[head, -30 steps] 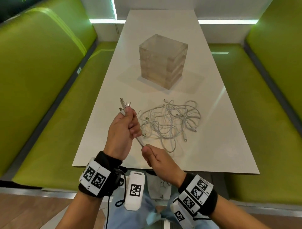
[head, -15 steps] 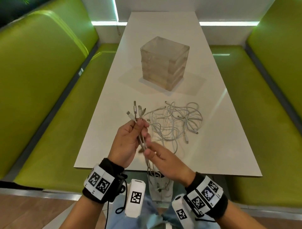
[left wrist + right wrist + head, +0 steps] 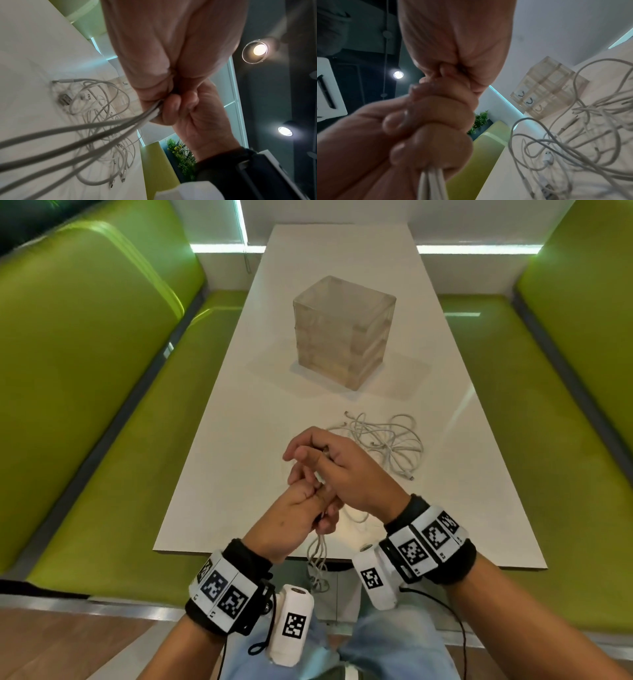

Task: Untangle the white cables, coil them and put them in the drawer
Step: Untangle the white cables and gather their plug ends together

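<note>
White cable strands ran out of the bottom of your left hand and hung below the near edge of the table, so you had a bundle of several in hand. Your left grip was clamped round that bundle, as the wrist views showed plainly, with the strands leaving your fist together. Your right hand sat over the left, its fingers curled at the upper end of the same bundle; the plug ends were mostly hidden between your hands, so I could not say for sure how you pinched them.

By my reading you were early in the job. A loose heap of cables lay on the table just beyond your right hand, knotted over itself, with plugs sticking out here and there. Whether the strands you held were fully free of that heap was hard to tell from the head view.

No neat coil was visible anywhere. The clear drawer box stood farther back on the table, well apart from the heap, and its drawers looked closed with nothing white inside as far as the cloudy plastic allowed. Left for you: finish separating, coil each cable, open a drawer and put them in.
</note>
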### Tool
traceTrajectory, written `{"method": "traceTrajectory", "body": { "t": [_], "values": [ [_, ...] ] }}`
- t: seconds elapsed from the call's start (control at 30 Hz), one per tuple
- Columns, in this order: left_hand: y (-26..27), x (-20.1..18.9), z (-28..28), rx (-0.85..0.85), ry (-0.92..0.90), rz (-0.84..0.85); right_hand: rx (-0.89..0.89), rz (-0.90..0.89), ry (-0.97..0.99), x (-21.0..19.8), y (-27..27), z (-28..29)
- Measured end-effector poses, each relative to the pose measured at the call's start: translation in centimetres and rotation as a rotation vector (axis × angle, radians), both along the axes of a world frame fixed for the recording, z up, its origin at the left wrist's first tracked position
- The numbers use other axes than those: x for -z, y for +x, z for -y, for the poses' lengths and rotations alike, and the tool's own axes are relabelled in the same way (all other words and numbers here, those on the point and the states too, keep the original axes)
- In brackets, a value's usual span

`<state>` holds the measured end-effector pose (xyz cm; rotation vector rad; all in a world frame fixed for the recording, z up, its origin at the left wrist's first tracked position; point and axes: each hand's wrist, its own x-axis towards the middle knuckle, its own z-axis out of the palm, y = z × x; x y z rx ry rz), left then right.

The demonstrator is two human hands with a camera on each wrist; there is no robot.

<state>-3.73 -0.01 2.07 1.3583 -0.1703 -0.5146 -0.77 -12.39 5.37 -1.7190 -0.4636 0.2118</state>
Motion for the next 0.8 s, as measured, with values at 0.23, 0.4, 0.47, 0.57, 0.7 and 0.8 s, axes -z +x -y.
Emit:
{"method": "traceTrajectory", "body": {
  "t": [0.23,0.4,0.47,0.57,0.7,0.8],
  "values": [
    [0.4,0.9,-0.3,-0.037,-0.017,0.042,-0.074,-0.173,0.111,0.6,0.0,0.4],
    [0.3,1.0,-0.3,-0.001,-0.005,0.044,0.015,-0.166,0.137,0.8,0.1,0.8],
    [0.2,1.2,-0.1,-0.009,-0.001,0.047,0.038,-0.184,0.122,1.2,0.0,0.5],
    [0.5,1.4,-0.3,-0.044,-0.025,0.011,0.163,-0.056,0.077,1.7,0.3,1.6],
    [0.9,1.4,-1.4,-0.088,-0.064,-0.019,0.549,-0.058,-0.408,4.1,2.7,7.6],
    [1.0,1.3,-1.6,-0.098,-0.033,0.001,0.475,-0.263,-0.857,7.3,3.5,11.4]
  ]
}}
